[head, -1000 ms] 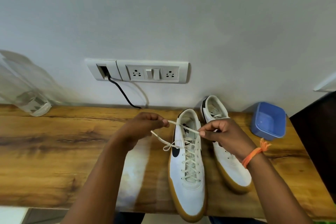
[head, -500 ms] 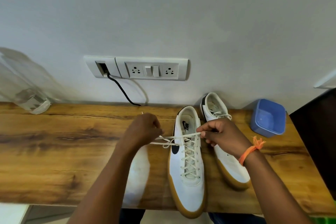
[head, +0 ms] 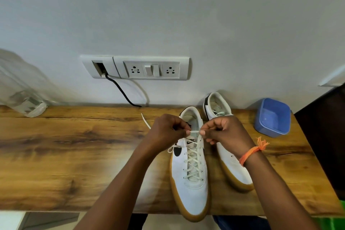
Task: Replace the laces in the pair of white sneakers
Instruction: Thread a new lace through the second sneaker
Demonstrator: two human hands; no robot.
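Left hand (head: 168,130) and right hand (head: 222,129) each pinch the white lace (head: 195,132) taut between them, above the near sneaker (head: 190,188) on the wooden surface (head: 74,155); the second sneaker (head: 233,166) lies right of the grip.

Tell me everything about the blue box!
The blue box looks like plastic, squarish with rounded corners. It is open, with no lid on, and nothing shows inside. It sits tilted on the wooden table, near the wall, right of the sneakers. Neither hand touches it.
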